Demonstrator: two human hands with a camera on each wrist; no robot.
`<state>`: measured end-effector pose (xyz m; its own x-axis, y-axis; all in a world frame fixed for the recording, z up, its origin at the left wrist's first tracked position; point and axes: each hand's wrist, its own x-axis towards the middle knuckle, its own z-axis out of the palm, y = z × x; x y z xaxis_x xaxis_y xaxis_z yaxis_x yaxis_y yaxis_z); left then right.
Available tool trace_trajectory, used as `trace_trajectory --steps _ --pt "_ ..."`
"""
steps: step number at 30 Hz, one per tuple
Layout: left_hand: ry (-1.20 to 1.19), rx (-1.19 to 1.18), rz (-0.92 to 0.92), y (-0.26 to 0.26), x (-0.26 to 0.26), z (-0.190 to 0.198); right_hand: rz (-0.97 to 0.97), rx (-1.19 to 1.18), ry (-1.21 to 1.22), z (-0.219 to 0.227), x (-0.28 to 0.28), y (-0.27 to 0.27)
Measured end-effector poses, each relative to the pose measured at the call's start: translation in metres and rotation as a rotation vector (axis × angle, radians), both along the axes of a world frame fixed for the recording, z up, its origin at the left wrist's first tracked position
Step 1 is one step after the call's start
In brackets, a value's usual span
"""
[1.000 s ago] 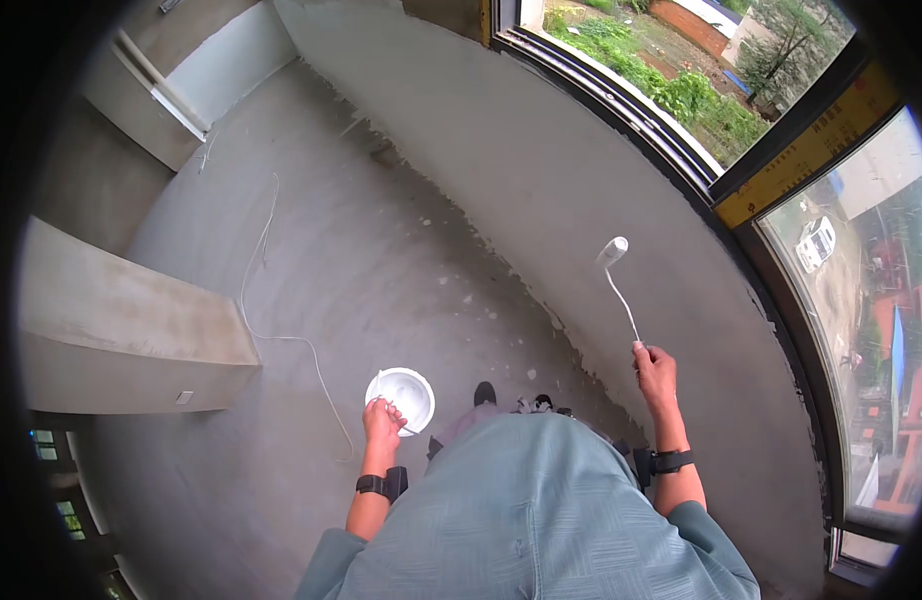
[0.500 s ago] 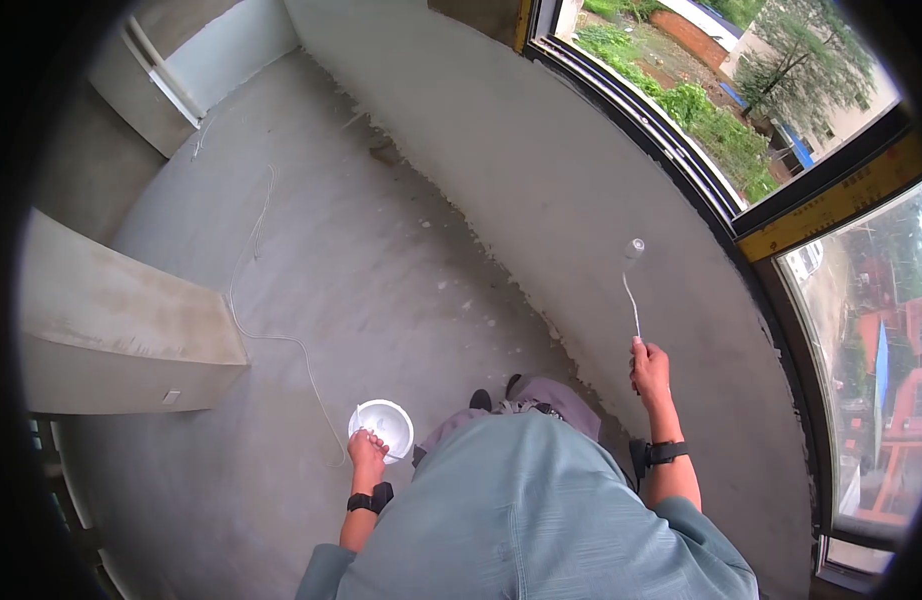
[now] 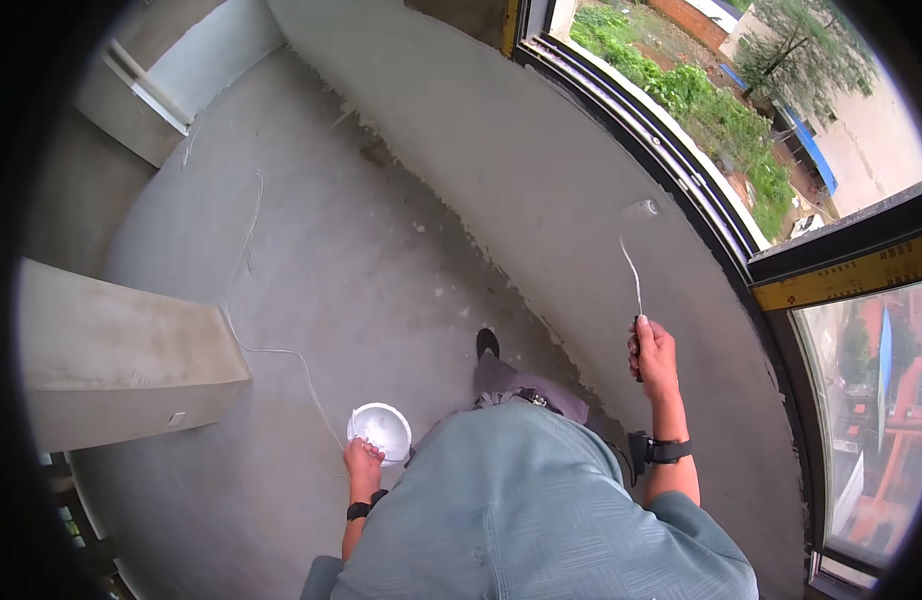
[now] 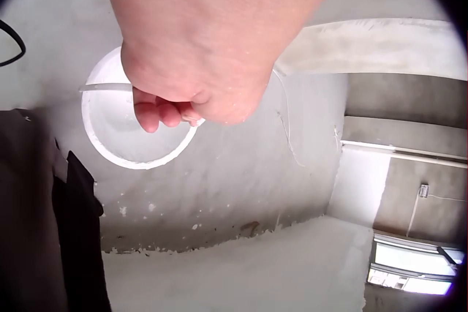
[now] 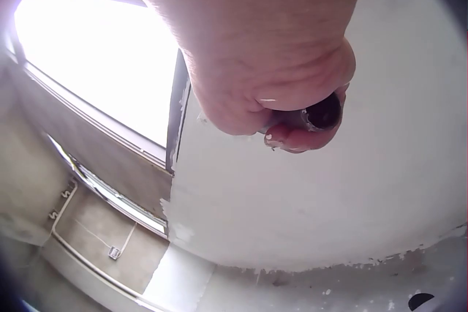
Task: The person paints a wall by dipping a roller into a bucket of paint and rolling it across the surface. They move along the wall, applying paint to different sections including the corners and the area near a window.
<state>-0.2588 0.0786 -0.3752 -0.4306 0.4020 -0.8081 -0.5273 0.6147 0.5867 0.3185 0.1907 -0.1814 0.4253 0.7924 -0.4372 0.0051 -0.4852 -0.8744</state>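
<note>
The right hand (image 3: 655,357), nearer the wall (image 3: 541,180), grips the roller (image 3: 642,209), whose rod (image 3: 634,269) points far; the left hand (image 3: 363,458) holds the bucket (image 3: 393,420), near left.

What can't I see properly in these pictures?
Head view: the white cylindrical paint roller head is blurred; whether it touches the grey wall is unclear.
Left wrist view: the left hand hides part of the round white bucket.
Right wrist view: the right hand covers most of the dark handle.
Right wrist view: glare hides whatever's outside the dark-framed window.
</note>
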Motion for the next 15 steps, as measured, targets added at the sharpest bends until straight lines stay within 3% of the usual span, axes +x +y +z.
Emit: trace_trajectory --steps 1,7,8,14,15 --pt "-0.021 0.007 -0.002 0.012 0.013 -0.015 0.010 0.002 0.003 -0.003 0.008 0.008" --pt "0.051 0.022 -0.031 0.063 0.016 0.014 0.128 -0.026 0.059 0.032 -0.002 0.061" --pt "0.036 0.031 -0.033 0.073 0.029 0.001 0.138 -0.017 0.047 0.027 0.004 0.072" --pt "0.056 0.015 -0.053 0.107 0.017 0.028 0.206 -0.041 0.080 0.040 -0.015 0.124" --pt "0.057 0.029 -0.052 0.110 0.033 0.008 0.214 -0.031 0.083 0.026 -0.001 0.126"
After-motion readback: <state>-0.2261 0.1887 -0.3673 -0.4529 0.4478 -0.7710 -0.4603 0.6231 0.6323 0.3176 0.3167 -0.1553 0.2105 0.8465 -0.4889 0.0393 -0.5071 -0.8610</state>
